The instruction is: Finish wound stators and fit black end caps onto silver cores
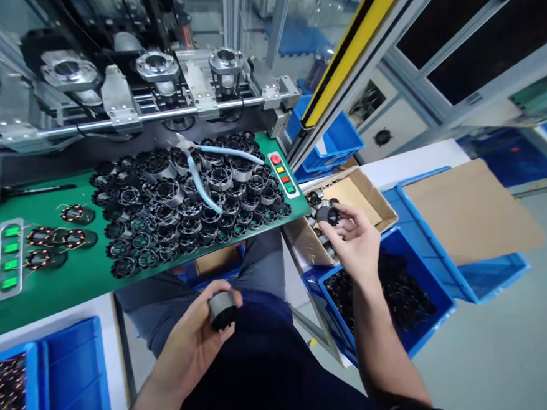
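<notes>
The green board (84,274) spreads beyond the left fingertips, and rows of rings (174,198) cover much of it, between the two hands' reach. A blue bin (435,331) full of black parts sits below the right fingers, partly under the forearm. The carton (304,243) lies directly under the right fingertips, with more rings inside. The person's left hand (207,331) is turned palm up, its fingers closed around one ring; the right hand (355,237) pinches another between thumb and fingers. Past the left fingers, pliers (198,182) lie on the rows, handles spread towards the person and the right hand. The grey ring (222,305) in the left fingers is a short cylinder, its axis running roughly away from the body, black end towards the person. The dark ring (326,215) is at the right fingertips; its axis cannot be told.
</notes>
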A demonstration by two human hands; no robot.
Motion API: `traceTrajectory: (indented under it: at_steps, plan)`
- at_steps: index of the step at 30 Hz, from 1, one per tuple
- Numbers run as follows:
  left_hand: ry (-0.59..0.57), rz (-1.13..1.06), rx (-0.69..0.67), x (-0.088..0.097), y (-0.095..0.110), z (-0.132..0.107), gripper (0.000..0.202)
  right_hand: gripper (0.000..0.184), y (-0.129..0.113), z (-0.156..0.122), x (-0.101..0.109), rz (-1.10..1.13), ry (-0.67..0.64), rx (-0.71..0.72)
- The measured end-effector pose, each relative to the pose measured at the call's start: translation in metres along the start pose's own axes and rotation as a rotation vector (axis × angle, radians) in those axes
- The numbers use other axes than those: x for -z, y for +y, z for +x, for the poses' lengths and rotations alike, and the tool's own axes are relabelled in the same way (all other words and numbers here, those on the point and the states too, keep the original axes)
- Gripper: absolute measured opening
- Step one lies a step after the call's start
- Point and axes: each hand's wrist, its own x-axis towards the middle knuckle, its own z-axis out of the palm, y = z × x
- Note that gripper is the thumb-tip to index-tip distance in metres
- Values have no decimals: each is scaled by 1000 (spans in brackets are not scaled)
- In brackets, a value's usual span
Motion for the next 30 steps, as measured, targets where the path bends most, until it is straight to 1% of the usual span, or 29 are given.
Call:
traceTrajectory:
  at_steps: [2, 3, 4, 6, 8, 10, 11, 12, 13, 14, 15, 17, 19, 21, 24, 26, 27, 30]
  plan:
    - [149, -26, -85, 30, -3, -12, 62, 62, 6, 8, -10, -61, -8, 10]
    - [228, -31, -156, 45, -1, -18, 64, 62, 8, 12, -15, -87, -11, 16]
    - [305, -21, -246, 59, 4, -24, 64, 63, 11, 16, -19, -109, -14, 22]
    - [427, 64, -453, 86, 21, -35, 59, 66, 15, 24, -27, -137, -25, 26]
    - [549, 252, -700, 112, 47, -43, 53, 70, 20, 30, -34, -144, -41, 18]
    - [702, 534, -930, 135, 76, -45, 52, 74, 24, 34, -40, -141, -52, 4]
    - [778, 703, -1011, 145, 89, -44, 53, 75, 26, 36, -42, -141, -53, -1]
    - [835, 879, -1059, 155, 99, -41, 52, 76, 27, 37, -44, -142, -51, -2]
    - [865, 1041, -1076, 163, 108, -37, 50, 77, 28, 38, -46, -146, -48, 0]
    - [870, 1169, -1075, 169, 115, -32, 48, 77, 28, 39, -46, -151, -46, 4]
    - [860, 1261, -1070, 175, 119, -28, 47, 77, 27, 39, -46, -158, -47, 9]
    - [846, 1350, -1079, 182, 123, -20, 47, 77, 24, 40, -43, -175, -59, 24]
    - [865, 1387, -1107, 186, 123, -17, 47, 74, 19, 40, -37, -194, -58, 45]
    - [886, 1413, -1116, 188, 123, -17, 45, 73, 13, 39, -31, -206, -25, 67]
    - [916, 1312, -1082, 191, 122, -18, 49, 73, 9, 39, -30, -213, 26, 81]
    - [947, 1232, -1060, 191, 122, -17, 52, 75, 10, 39, -34, -219, 1, 75]
    - [954, 1225, -1052, 191, 122, -16, 53, 75, 10, 40, -36, -224, -23, 71]
    - [968, 1299, -1053, 188, 122, -15, 50, 76, 11, 42, -40, -244, -56, 59]
